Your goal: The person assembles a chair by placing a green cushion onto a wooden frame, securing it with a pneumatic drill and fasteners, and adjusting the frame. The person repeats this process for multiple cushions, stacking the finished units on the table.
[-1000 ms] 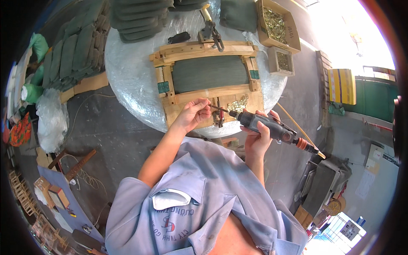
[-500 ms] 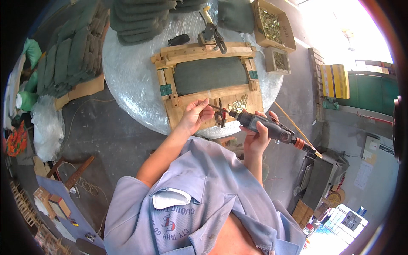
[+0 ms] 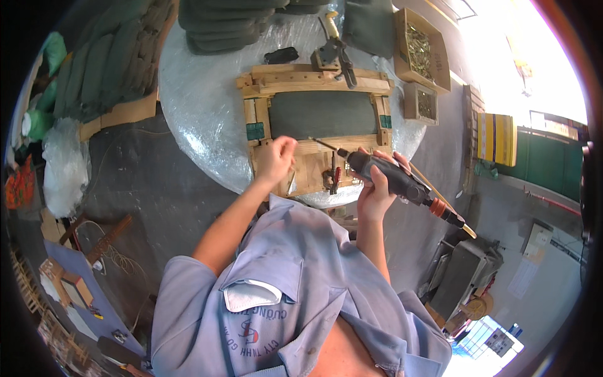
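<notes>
My right hand point(image 3: 377, 188) grips a black power screwdriver point(image 3: 396, 179) with an orange collar and a yellow hose at its rear. Its long bit point(image 3: 325, 145) points up-left, over the near rail of a wooden jig point(image 3: 352, 146). A small brassy piece seems to sit at the bit's tip, too small to make out. My left hand point(image 3: 276, 162) hovers left of that tip, apart from it, fingers curled together; what they hold, if anything, is hidden. Inside the jig lies a dark grey padded panel point(image 3: 323, 114). A red-handled toggle clamp point(image 3: 333, 177) is on the jig's near board.
Another toggle clamp point(image 3: 336, 56) stands at the jig's far side. Grey pads point(image 3: 220, 28) are stacked beyond it on the plastic-wrapped round table point(image 3: 195, 125). A carton of metal fittings point(image 3: 418, 53) and a smaller box point(image 3: 421, 103) stand at the far right.
My left hand has drawn away to the left from the bit, its fingers no longer at the tip. The screwdriver's bit has moved over the jig's near rail.
</notes>
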A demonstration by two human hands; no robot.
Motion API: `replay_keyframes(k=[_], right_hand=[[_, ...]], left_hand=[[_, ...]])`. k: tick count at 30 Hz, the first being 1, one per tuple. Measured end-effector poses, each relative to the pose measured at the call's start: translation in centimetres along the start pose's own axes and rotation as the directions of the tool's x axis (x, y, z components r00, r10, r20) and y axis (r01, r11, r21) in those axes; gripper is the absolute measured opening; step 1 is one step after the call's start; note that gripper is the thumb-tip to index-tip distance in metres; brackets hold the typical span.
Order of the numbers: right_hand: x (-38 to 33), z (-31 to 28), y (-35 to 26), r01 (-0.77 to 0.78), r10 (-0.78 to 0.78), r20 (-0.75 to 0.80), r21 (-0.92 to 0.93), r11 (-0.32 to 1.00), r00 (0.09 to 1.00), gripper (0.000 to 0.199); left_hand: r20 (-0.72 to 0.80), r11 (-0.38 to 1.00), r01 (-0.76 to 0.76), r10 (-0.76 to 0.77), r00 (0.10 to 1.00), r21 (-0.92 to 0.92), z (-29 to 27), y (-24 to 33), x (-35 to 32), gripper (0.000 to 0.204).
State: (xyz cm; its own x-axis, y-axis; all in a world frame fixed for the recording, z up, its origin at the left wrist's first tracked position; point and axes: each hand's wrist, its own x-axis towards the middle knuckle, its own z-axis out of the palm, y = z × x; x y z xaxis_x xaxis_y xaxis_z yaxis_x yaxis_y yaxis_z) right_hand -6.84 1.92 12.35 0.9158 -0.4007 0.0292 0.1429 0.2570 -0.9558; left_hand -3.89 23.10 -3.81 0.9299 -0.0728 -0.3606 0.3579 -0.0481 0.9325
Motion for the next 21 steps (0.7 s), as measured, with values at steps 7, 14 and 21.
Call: replay_keyframes(k=[7,14,21], right_hand=[[3.2,7.1,3.2,0.018,0.028,0.240,-0.187,0.982,0.970,0.060],[4.9,11.1,7.8,0.023,0.038,0.308,-0.193,0.981,0.951,0.059],[5.6,12.7,10.5,0.028,0.048,0.327,-0.223,0.974,0.944,0.058]], left_hand=[[0.000,0.474,-0.044,0.094,0.996,0.880,-4.6,2.5,6.0,0.051],[0.050,0.420,-0.064,0.045,0.998,0.905,-4.6,2.3,7.5,0.064],[0.081,0.400,-0.075,0.002,0.997,0.914,-4.9,2.2,7.3,0.062]])
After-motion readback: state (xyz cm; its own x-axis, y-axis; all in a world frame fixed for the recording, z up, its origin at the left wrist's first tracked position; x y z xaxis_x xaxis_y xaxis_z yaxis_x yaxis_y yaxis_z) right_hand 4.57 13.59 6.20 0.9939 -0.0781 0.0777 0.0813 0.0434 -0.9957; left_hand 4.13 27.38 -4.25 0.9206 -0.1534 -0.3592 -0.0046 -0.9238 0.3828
